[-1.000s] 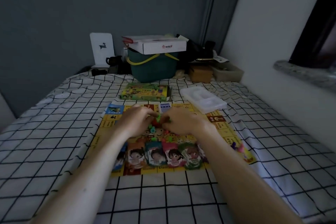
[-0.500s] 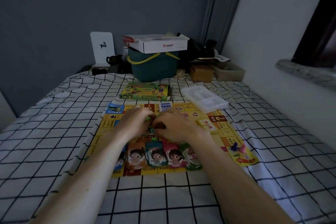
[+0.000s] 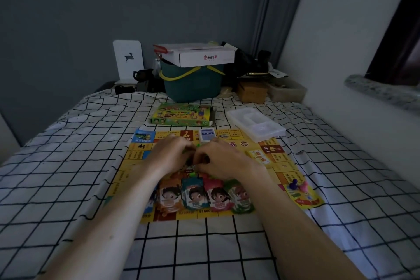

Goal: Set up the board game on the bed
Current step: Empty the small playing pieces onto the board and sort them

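A yellow game board lies flat on the checked bed sheet. My left hand and my right hand meet over the board's middle, fingers curled around small green and dark game pieces that are mostly hidden. Several stacks of play money with cartoon faces lie in a row along the near edge. A blue card deck sits at the far edge. Purple and pink pawns stand on the near right corner. The green game box lies beyond the board.
A clear plastic tray sits at the board's far right corner. At the bed's head stand a green bucket topped by a white carton, a white card, a brown box. A white wall borders the right.
Both hands stayed together over the board's middle. They have closed further over the small pieces, which show less than a second ago.
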